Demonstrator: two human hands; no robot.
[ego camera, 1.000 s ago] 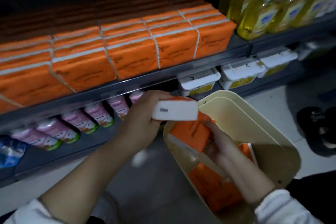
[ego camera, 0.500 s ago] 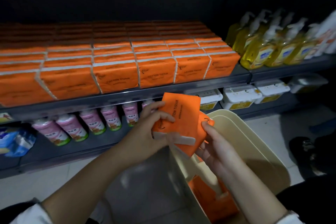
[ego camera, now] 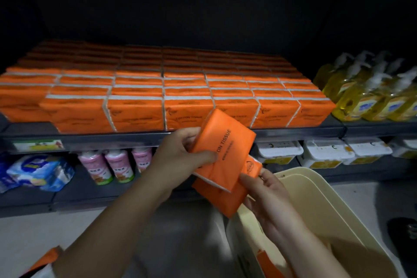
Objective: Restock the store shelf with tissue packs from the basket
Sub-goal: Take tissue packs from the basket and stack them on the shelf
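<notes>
Mid-frame, just below the shelf (ego camera: 90,136) — tissue in both grips.
Left hand (ego camera: 180,156), forearm angled up from lower left, clamps the upper pack (ego camera: 228,140); right hand (ego camera: 266,189) seemingly pinches the lower pack (ego camera: 221,198) over the basket (ego camera: 316,198).

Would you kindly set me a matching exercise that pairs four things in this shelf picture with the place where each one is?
Things:
1 yellow soap bottles
2 pink bottles
3 white tubs
4 loose tissue packs

Places:
A lower shelf, left part
B in the grip of the left hand and right hand
C upper shelf, right end
D lower shelf, right part, behind the basket

Pairs: 1-C, 2-A, 3-D, 4-B
</notes>
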